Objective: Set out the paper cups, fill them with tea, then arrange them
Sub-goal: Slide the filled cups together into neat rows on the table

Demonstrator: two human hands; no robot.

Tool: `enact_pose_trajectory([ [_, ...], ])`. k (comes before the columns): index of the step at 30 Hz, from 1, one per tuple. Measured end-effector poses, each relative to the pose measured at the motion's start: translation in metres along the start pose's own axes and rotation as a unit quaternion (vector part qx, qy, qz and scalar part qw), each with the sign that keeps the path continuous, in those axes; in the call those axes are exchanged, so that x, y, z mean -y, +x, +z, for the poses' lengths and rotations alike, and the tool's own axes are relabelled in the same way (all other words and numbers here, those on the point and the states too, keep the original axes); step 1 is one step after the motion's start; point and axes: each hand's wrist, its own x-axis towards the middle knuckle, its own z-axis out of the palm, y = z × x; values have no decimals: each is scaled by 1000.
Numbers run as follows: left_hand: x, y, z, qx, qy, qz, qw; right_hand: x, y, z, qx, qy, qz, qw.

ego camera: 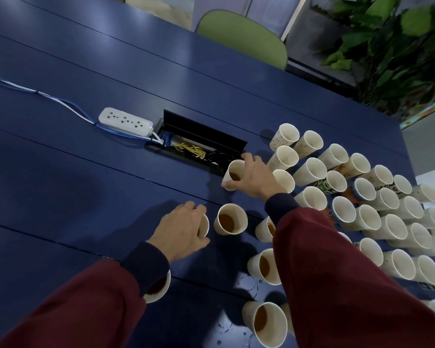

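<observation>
Many white paper cups stand on the blue table [86, 172]. My right hand [255, 178] grips a tea-filled cup [234, 173] beside the open cable box. My left hand [183, 229] curls around another cup [204, 226], mostly hidden beneath it. A tea-filled cup [230, 219] stands between my hands. More filled cups sit nearer me: one [265, 266] by my right sleeve, one [268, 322] at the bottom, one [158, 287] under my left sleeve. Several empty cups [362, 197] crowd the right side.
An open black cable box [201, 144] with yellow and black wires is set into the table. A white power strip [126, 121] with blue cables lies to its left. A green chair [244, 36] and a leafy plant [392, 46] stand beyond the far edge.
</observation>
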Motion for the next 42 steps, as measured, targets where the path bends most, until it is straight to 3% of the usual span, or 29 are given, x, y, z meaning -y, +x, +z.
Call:
enact_pose_trajectory([
  [4,-1,1,0,3,1,0,1000,-3,-4,0,-38,18,-9,999],
  [24,0,2,-2,14,10,-4,1000,2,-1,7,-83,-1,-26,996],
  [37,-3,-2,-1,38,28,-21,999,3,-11,9,-30,40,-35,998],
  [42,-3,-6,-6,27,31,-30,999,5,-18,13,-62,39,-42,996],
])
